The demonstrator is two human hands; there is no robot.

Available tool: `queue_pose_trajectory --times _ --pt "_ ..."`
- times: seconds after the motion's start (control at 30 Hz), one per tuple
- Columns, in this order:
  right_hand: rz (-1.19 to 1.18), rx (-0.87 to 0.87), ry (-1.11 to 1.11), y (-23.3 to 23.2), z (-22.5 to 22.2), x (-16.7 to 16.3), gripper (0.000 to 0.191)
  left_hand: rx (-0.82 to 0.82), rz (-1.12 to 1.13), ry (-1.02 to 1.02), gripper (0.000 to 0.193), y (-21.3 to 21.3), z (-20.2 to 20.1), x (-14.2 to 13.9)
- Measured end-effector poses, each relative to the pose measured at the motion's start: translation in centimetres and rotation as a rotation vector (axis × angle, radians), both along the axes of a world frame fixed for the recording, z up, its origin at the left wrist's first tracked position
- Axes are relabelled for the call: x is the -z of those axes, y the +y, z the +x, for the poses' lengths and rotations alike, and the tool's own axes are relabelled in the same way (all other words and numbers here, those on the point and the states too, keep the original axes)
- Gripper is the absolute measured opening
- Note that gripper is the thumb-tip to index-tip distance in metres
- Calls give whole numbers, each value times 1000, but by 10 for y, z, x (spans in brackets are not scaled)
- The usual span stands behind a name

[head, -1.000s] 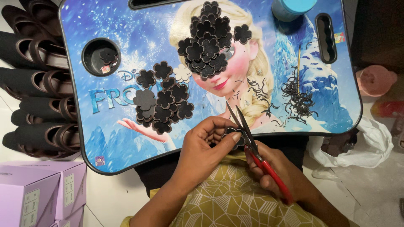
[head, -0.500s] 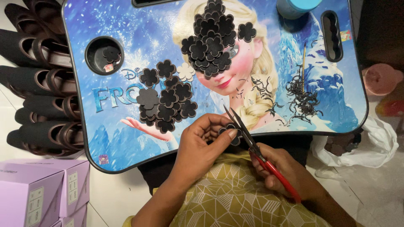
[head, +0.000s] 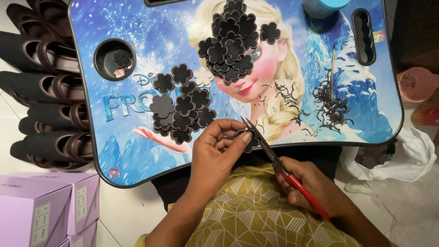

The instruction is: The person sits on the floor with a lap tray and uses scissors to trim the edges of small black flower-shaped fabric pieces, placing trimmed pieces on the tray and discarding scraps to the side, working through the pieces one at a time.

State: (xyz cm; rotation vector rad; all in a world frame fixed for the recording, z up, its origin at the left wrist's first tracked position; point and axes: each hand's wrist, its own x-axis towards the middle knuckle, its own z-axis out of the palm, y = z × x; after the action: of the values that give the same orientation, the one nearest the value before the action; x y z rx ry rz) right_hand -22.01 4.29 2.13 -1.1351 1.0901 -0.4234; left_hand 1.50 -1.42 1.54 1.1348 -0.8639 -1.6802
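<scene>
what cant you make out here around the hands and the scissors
- Flower piece, head view: mostly hidden by the left hand; its full outline cannot be told.
- Scissors: the handle loops are buried in the right hand.
- Blue container: cut off by the top edge.
- Cup hole in the lap table: the small light scrap inside is too small to identify.

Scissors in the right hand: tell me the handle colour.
Red handle on the scissors, blades metal grey; the head view shows it, gripped in the right hand.

Black flower piece [head: 249, 139] mostly hidden by left hand [head: 218, 148]; blue cup [head: 323, 6] cropped at top edge; scissors [head: 283, 167] handles buried in right hand [head: 315, 190].
</scene>
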Motion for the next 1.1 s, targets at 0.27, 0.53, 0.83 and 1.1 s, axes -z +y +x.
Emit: queue_pose_trajectory --times 0.27,0.53,0.83,1.1 --pt "1 42 -39 2 5 4 87 -8 28 126 38 1 -8 -9" --pt "-10 7 -60 1 7 -6 90 54 22 75 45 4 -8 -14" --pt "-25 -13 7 0 6 -5 92 55 51 0 72 0 -9 -18" --pt "-126 -60 34 -3 3 -4 91 82 78 23 80 -2 -8 -22"
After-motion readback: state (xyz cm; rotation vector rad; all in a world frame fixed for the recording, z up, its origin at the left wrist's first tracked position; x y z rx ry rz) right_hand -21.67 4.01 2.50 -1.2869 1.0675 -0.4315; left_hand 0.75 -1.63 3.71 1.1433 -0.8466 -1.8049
